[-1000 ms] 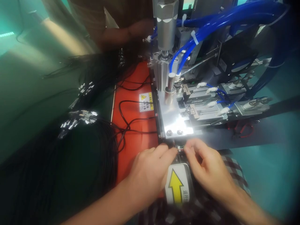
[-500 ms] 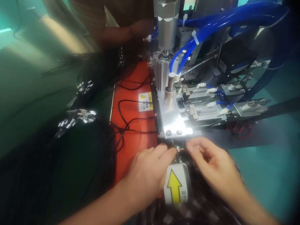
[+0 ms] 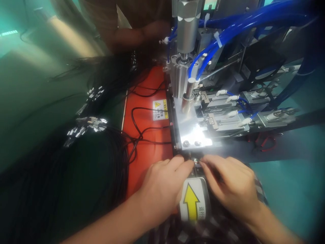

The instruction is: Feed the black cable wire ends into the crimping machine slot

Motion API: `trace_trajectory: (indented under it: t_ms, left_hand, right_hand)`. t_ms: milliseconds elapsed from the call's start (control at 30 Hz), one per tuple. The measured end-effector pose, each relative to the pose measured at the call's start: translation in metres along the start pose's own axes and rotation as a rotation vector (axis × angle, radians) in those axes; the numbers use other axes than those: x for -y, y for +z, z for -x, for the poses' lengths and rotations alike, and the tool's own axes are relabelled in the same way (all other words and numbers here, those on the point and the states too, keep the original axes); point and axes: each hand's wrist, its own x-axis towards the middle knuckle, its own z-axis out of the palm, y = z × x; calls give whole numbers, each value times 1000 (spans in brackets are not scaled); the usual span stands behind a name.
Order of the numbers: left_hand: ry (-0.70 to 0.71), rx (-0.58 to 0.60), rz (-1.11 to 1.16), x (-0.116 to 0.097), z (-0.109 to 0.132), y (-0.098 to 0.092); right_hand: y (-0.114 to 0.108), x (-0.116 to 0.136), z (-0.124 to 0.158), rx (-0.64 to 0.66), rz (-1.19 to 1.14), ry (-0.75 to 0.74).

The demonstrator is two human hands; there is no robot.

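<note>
My left hand [image 3: 165, 179] is closed in a pinch at the front of the machine, on a cable end mostly hidden by the fingers. Thin bare-ended wires [image 3: 195, 160] show as a small bright tuft between my two hands. From the right, my right hand [image 3: 232, 179] meets them, thumb and forefinger pinched at their tips. Both pairs of fingertips sit just below the lit metal plate [image 3: 189, 134] of the machine. Under them is a white label with a yellow arrow [image 3: 191, 203].
Black cables [image 3: 142, 138] cross the red machine bed [image 3: 148, 157]. To the left lie bundles of cables with shiny metal ends [image 3: 95, 123]. Blue air hoses [image 3: 243, 25] arch over cylinders at right; red-handled pliers [image 3: 266, 142] lie behind. Another person's arm [image 3: 137, 37] is at the back.
My right hand has moved left, its fingertips now closing at the wires beside my left fingertips. My left hand stays at the same spot. The whole view has shifted slightly.
</note>
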Motion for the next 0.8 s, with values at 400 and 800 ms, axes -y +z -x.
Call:
trace_trajectory:
  t_ms: [400,800]
  left_hand:
    - [1,-7,-4,1,0,-1]
    - [-23,-6,29,0,-1,-1]
  right_hand:
    - [3,-3,8,166,-323,437]
    - [2,-1,0,216,-456,522]
